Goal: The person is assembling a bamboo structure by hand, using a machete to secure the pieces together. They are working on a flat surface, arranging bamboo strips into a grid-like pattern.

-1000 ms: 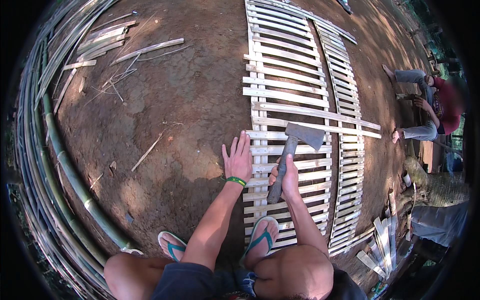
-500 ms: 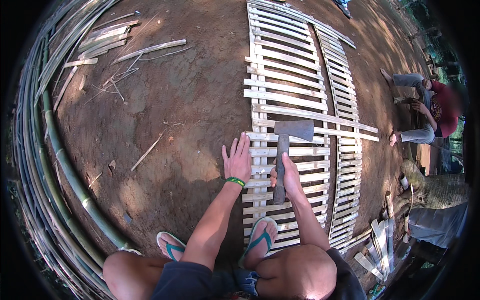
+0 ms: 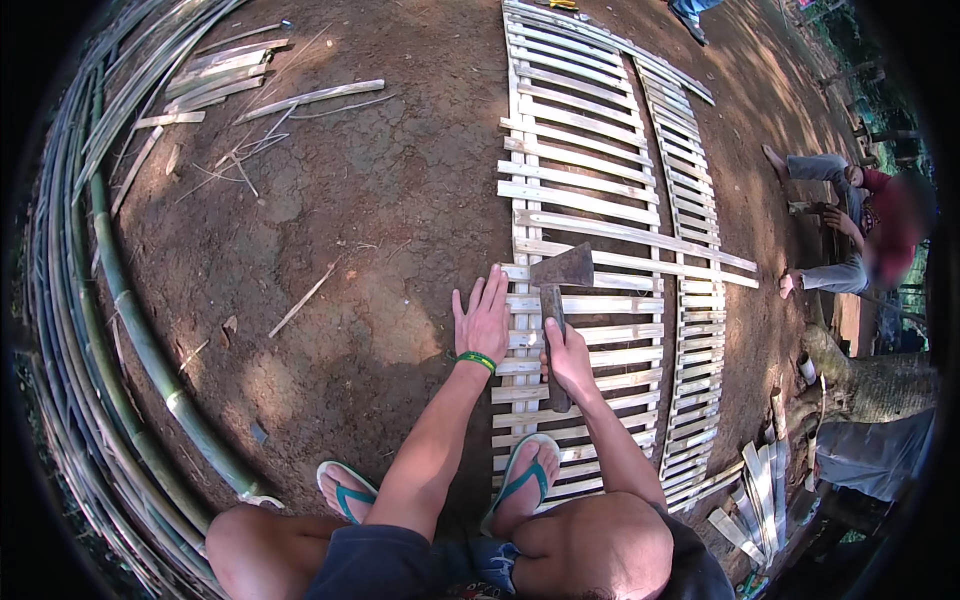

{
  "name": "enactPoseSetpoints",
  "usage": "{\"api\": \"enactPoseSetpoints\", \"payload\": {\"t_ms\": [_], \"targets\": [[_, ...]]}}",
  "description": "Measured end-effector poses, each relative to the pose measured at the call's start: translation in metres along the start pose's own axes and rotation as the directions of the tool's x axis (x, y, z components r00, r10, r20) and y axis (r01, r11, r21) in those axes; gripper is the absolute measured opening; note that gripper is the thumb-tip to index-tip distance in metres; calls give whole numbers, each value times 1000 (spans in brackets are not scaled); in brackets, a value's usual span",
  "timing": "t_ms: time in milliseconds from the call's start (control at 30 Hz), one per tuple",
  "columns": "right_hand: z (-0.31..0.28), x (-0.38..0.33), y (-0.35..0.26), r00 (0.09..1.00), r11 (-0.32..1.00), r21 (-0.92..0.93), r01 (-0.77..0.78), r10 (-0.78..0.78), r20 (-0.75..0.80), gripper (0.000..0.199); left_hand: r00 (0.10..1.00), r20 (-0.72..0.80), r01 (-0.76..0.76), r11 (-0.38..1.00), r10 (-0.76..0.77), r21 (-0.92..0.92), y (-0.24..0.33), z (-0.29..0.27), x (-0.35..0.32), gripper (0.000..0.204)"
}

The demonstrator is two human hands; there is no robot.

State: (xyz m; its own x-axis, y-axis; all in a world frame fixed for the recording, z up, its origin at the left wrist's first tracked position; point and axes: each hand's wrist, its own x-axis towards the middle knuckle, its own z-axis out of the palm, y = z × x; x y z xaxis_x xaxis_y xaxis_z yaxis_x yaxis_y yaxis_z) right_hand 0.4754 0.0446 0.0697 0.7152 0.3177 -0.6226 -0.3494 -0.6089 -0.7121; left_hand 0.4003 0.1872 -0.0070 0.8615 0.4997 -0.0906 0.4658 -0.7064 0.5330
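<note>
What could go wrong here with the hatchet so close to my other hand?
Three risks stand out. The left hand lies flat on the bamboo slat panel right beside the hatchet head, so a glancing blow could catch the fingers. The right hand grips partway up the handle, which may lessen control. The foot in a green flip-flop rests on the slats just below, bare-toed, should the tool slip back.

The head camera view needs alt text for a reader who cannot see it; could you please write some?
A squatting person's right hand grips a hatchet over a slatted bamboo panel lying on bare dirt, while the left hand presses flat on the panel's edge. Long bamboo poles curve along the left, and another person sits at the right.
</note>
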Motion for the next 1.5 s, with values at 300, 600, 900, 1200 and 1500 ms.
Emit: {"api": "enactPoseSetpoints", "payload": {"t_ms": [300,600,900,1200,1500], "targets": [[3,-48,-82,796,724,-489,487,-598,-94,30,999,-29,33,999,-33,-12,-18,-5,-22,71],[14,1,-18,895,660,-731,172,-415,-164,35,980,-12,199,976,-200,-86,-3,8,-25,71],[35,-15,-19,892,552,-801,233,-450,-50,33,974,34,226,969,-224,-103,-5,3,-34,76],[50,-31,-47,804,605,-670,430,-595,-21,36,968,48,249,965,-245,-87,-11,10,-31,78],[24,-23,-41,924,885,-424,191,-308,-226,37,966,68,256,962,-250,-95,-15,6,-32,75]]}}
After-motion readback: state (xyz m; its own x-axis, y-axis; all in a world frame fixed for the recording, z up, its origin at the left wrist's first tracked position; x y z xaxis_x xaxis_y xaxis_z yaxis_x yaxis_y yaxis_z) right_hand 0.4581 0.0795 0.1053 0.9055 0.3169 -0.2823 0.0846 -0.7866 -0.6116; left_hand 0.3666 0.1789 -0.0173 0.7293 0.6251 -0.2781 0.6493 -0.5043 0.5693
